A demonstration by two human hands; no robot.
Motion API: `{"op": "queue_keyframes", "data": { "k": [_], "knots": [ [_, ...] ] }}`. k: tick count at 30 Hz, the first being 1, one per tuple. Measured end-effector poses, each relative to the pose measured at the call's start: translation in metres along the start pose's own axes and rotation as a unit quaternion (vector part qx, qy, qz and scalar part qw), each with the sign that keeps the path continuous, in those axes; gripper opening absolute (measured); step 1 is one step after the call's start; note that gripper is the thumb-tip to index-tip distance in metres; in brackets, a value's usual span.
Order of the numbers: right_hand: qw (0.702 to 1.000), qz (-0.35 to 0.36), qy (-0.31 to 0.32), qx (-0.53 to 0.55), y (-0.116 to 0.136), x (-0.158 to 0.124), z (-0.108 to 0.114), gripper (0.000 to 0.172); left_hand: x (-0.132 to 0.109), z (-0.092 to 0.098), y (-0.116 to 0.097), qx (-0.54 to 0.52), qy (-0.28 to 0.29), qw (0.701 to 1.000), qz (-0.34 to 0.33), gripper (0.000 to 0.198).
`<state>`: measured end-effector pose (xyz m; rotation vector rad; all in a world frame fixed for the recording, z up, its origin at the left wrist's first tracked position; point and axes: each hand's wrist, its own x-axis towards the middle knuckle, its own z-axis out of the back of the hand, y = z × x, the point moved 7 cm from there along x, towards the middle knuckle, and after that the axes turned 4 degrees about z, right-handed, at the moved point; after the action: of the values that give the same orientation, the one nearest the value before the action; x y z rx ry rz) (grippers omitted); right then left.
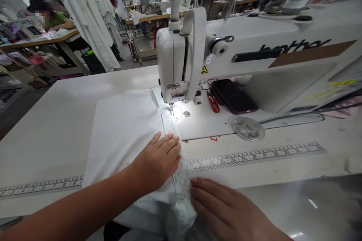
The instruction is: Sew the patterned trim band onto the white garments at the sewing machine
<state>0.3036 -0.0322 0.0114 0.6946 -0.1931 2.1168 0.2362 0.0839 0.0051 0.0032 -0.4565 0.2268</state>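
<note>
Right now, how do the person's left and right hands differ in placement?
The left hand lies palm down on top of the white fabric, while the right hand is at the fabric's right edge. The left hand is nearer the presser foot; the right hand is farther from it. Both hands are bare.

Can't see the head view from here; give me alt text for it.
A person's left hand lies on white cloth reaching the lit presser foot of a sewing machine, while the right hand is at the cloth's near right edge. Right of the foot lie red snips and a dark phone.
</note>
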Motion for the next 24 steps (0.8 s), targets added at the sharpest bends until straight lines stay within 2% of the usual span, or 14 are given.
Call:
{"op": "queue_keyframes", "data": {
  "k": [4, 8, 16, 24],
  "knots": [
    [0.999, -0.016, 0.039, -0.002, -0.015, 0.001, -0.007, 0.036, 0.011, -0.003, 0.017, 0.001, -0.006, 1.000, 0.006, 0.021],
    [0.998, -0.044, 0.046, -0.015, -0.028, 0.001, -0.016, 0.031, 0.021, -0.007, 0.034, 0.003, -0.012, 1.000, 0.007, 0.014],
    [0.997, -0.042, 0.058, -0.012, -0.055, 0.033, -0.014, 0.027, 0.041, -0.016, 0.076, -0.008, -0.023, 1.000, 0.003, 0.014],
    [0.996, -0.032, 0.076, -0.029, -0.083, 0.054, -0.023, 0.025, 0.061, -0.023, 0.116, 0.021, -0.033, 0.999, 0.001, 0.022]
  ]
}}
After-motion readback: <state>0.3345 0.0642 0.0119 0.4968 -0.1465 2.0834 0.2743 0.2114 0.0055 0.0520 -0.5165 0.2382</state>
